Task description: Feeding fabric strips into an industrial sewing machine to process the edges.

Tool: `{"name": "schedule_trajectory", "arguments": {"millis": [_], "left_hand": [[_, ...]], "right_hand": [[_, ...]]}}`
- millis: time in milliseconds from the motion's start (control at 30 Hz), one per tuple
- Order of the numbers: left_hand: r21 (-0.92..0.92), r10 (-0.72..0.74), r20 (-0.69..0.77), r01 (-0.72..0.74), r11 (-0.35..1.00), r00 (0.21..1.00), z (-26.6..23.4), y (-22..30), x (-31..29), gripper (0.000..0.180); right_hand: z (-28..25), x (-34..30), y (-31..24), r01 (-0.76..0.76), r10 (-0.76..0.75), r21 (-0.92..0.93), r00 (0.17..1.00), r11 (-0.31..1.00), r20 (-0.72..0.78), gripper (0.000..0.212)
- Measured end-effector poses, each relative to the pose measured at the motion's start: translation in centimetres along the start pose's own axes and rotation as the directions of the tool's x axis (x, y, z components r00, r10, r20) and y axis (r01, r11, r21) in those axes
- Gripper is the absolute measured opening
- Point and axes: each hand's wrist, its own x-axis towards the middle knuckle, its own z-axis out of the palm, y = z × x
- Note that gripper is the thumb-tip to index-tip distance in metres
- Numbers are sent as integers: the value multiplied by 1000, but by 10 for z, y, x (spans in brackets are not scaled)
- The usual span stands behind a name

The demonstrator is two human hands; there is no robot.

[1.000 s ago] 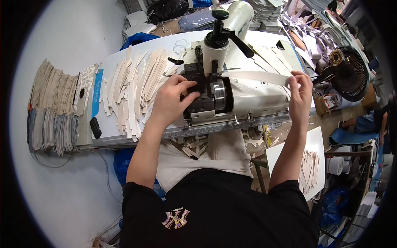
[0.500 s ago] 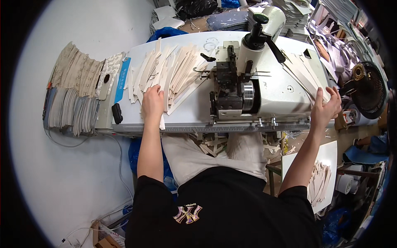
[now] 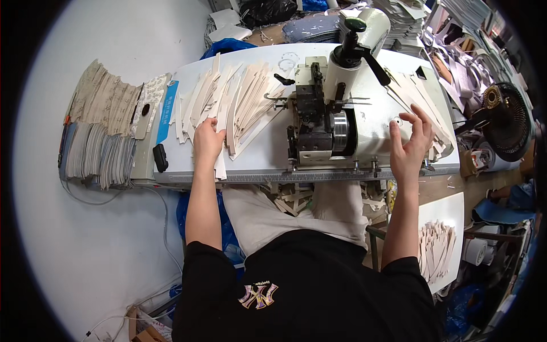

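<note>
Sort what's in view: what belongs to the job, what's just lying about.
Seemingly in the job:
pale strips by the left hand
machine between the hands
strips near the right hand

Seemingly lying about:
black plastic bag
cardboard box, lower left

Both bare forearms point(image 3: 203, 199) are extended forward and held well apart. The left hand point(image 3: 208, 141) is turned with its back upward, its fingertips partly hidden; the right hand point(image 3: 410, 149) is held with thumb and bent fingers parted, its wrist nearly straight.
</note>
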Motion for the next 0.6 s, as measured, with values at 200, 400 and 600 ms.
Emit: {"name": "schedule_trajectory", "arguments": {"millis": [200,400,600], "left_hand": [[-29,-90,-18,89,996,996,-14,5,2,34],[-375,155,-119,-189,908,981,-54,69,-16,26],[-432,643,180,-527,732,745,-69,168,-58,30]], "right_hand": [[-1,-4,-8,-2,1,34,999,999,35,23],[13,-2,-24,31,-46,162,995,986,89,20],[29,-2,-43,14,-49,229,988,973,147,20]]}}
